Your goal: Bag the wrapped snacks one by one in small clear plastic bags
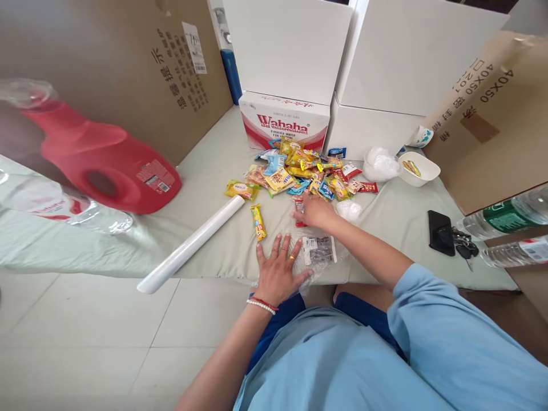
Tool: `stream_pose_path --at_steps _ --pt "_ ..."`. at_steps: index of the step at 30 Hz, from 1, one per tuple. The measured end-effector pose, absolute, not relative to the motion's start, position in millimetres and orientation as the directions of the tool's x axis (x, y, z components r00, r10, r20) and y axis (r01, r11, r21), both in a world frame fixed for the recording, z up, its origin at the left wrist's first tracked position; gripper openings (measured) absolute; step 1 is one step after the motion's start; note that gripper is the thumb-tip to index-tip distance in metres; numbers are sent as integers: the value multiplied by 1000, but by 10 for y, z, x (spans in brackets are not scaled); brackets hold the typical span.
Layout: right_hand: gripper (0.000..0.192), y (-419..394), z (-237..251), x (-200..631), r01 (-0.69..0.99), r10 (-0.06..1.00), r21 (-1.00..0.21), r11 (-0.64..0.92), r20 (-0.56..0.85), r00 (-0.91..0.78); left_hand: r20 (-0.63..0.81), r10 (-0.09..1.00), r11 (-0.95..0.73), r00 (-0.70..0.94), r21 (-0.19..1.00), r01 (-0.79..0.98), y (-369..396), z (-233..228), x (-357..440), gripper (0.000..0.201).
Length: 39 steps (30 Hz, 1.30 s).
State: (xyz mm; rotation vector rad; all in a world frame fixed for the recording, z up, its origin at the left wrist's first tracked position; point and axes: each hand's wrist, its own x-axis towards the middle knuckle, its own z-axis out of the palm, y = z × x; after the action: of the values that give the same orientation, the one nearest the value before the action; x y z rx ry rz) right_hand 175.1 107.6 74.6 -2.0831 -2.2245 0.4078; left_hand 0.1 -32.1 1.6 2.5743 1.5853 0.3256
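My left hand (278, 271) lies flat with fingers spread near the table's front edge, on a clear plastic bag or film (319, 268). A transparent packet with dark contents (319, 250) rests on that plastic, right of the hand. Just beyond my left fingertips is a yellow snack packet (257, 222). My right hand (314, 211) reaches to the front of a heap of wrapped snacks (295, 165), its fingers closed around a small red snack packet (299, 211). Part of the red packet is hidden by the fingers. A crumpled white plastic bag (349, 210) sits beside my right wrist.
On the left are a white roll (192, 245), a red jug (107, 154) and a clear bottle (64, 205). A Wahaha carton (285, 123) stands behind the heap. To the right are a white bowl (422, 177), a black phone (440, 233), keys (464, 245) and bottles (509, 217).
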Motion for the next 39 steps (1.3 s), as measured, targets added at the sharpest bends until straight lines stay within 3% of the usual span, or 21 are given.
stream_pose_path --at_steps 3,6,10,13,16,19,22,26,28,30,33,36,39 --pt "69 1130 638 1633 980 990 -196 21 -133 -48 120 892 -452 437 187 872 -321 11 6 85" --pt "60 1148 617 1751 962 990 -272 28 -125 -64 111 894 -448 434 192 873 -321 16 10 88" --pt "62 1099 700 2097 802 985 -594 63 -90 -144 112 897 -442 428 210 872 -318 20 22 88" --pt "64 1065 783 2370 503 983 -864 12 -83 -165 123 901 -433 416 204 878 -317 2 38 91" --pt "58 1059 889 2610 254 991 -963 -92 -112 -67 126 906 -421 403 188 887 -318 -19 51 91" --pt "50 1003 1030 2744 231 997 -970 -75 -78 -4 121 906 -422 405 181 888 -317 -25 53 90" --pt "45 832 1125 2663 415 986 -908 51 -21 -166 112 904 -427 413 183 885 -315 -19 52 91" --pt "38 532 1000 2314 765 892 -578 282 -135 -431 108 912 -409 395 182 894 -310 -18 56 92" --pt "39 427 865 2198 841 849 -423 338 -249 -467 106 915 -403 390 180 897 -308 -18 60 94" --pt "40 370 744 2185 874 840 -352 336 -308 -447 104 912 -410 397 179 894 -307 -17 62 94" --pt "32 336 658 2288 883 881 -369 288 -260 -396 104 905 -425 412 178 888 -309 -16 60 94" --pt "33 276 703 2355 757 881 -531 381 -40 -471 103 905 -425 413 176 888 -310 -18 53 94" --pt "35 122 839 2322 468 677 -665 582 78 -731 81 905 -424 417 172 889 -304 -9 48 90"
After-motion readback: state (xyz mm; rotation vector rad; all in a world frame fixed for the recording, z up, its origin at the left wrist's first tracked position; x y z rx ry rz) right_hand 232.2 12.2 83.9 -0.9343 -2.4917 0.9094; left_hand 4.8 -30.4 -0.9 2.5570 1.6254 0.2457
